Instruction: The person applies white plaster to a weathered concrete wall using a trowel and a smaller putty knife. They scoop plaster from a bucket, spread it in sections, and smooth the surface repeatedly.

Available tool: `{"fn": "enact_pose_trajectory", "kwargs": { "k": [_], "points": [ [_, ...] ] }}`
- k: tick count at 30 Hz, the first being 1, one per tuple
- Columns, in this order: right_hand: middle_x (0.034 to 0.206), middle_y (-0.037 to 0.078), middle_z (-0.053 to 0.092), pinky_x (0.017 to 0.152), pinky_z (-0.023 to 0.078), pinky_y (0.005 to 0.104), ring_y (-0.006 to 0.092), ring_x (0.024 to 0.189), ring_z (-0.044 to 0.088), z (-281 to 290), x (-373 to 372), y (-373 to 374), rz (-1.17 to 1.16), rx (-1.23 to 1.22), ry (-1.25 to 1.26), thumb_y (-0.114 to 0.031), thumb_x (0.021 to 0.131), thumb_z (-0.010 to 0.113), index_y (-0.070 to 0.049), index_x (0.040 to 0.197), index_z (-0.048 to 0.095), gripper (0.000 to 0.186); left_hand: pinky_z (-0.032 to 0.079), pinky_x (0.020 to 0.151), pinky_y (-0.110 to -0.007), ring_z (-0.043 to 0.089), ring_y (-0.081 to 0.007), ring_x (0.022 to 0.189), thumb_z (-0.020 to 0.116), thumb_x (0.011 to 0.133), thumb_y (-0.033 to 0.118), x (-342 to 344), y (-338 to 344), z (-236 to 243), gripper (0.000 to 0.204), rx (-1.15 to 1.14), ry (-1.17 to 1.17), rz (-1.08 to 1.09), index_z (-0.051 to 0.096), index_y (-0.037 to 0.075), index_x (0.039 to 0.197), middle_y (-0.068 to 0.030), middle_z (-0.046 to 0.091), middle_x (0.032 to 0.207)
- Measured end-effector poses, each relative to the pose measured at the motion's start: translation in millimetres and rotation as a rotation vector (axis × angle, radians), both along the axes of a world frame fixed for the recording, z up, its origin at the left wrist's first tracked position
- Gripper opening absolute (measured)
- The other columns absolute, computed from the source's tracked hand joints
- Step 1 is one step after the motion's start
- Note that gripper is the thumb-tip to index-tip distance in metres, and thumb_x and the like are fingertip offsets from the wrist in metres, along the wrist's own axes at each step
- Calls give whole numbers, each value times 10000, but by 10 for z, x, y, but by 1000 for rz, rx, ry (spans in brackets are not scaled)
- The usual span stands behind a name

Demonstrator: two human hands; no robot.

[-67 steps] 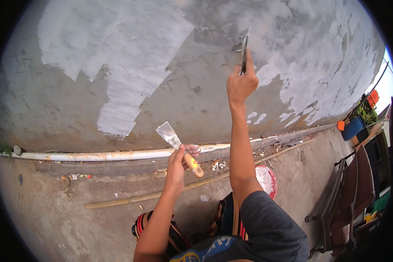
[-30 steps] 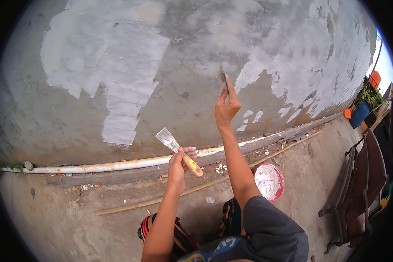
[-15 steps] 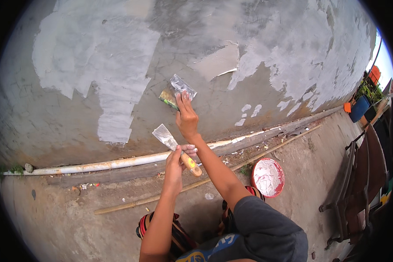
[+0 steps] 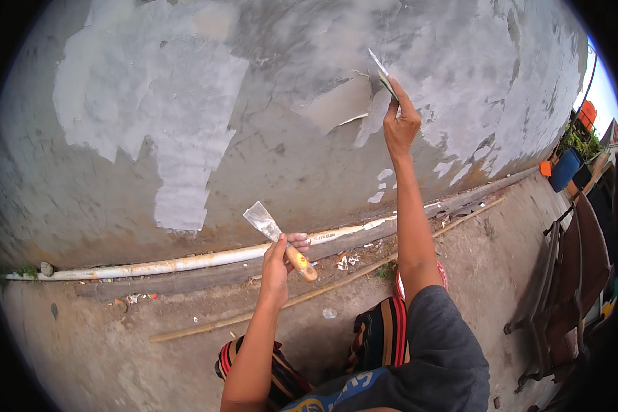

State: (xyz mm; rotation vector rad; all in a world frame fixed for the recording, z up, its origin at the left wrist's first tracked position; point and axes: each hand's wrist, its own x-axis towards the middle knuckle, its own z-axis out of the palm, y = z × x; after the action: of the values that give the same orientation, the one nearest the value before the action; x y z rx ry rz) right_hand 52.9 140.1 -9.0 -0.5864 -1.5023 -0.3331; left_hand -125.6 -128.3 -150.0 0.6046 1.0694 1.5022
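Observation:
My left hand (image 4: 276,264) is closed round a putty knife (image 4: 299,261), its wide, smeared metal blade tilted up toward the grey wall (image 4: 103,199). My right hand (image 4: 402,122) is raised at arm's length, gripping a thin flat spreading blade (image 4: 384,79) with a green part, seen nearly edge-on at the wall. Just left of that blade is a beige patch of filler (image 4: 329,106) with a raised pale lower edge. Pale, uneven coats cover much of the upper wall on both sides. A red bucket (image 4: 442,275) is mostly hidden behind my right arm.
A white pipe (image 4: 151,265) runs along the wall's foot, with scattered litter and a bamboo pole (image 4: 206,323) on the concrete ground. At the right stand a brown chair-like frame (image 4: 563,281), a blue barrel (image 4: 564,169) and plants. My knees, in striped cloth, are below me.
Since half a second ago my right hand has moved up and to the right with its blade, and my arm now covers much of the bucket. My left hand has barely moved.

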Motion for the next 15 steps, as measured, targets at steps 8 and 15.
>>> {"fn": "enact_pose_trajectory", "kwargs": {
  "k": [8, 15],
  "points": [
    [1296, 83, 583, 905, 526, 359, 279, 1165, 581, -962, -364, -131, -127, -47, -202, 133, 731, 533, -195, 1288, 594, 649, 519, 816, -329, 618, -163, 929, 379, 1018, 356, 37, 41, -23, 414, 1, -5, 15, 600, 10, 1073, -92, 646, 995],
    [1203, 130, 634, 854, 537, 368, 304, 1061, 637, -1456, -136, -432, 99, -240, -350, 99, 790, 550, -141, 1260, 609, 531, 521, 816, -323, 621, -159, 920, 384, 1016, 360, 132, 98, -57, 414, -5, 10, -10, 601, 13, 1076, -89, 649, 991]
  ]
}}
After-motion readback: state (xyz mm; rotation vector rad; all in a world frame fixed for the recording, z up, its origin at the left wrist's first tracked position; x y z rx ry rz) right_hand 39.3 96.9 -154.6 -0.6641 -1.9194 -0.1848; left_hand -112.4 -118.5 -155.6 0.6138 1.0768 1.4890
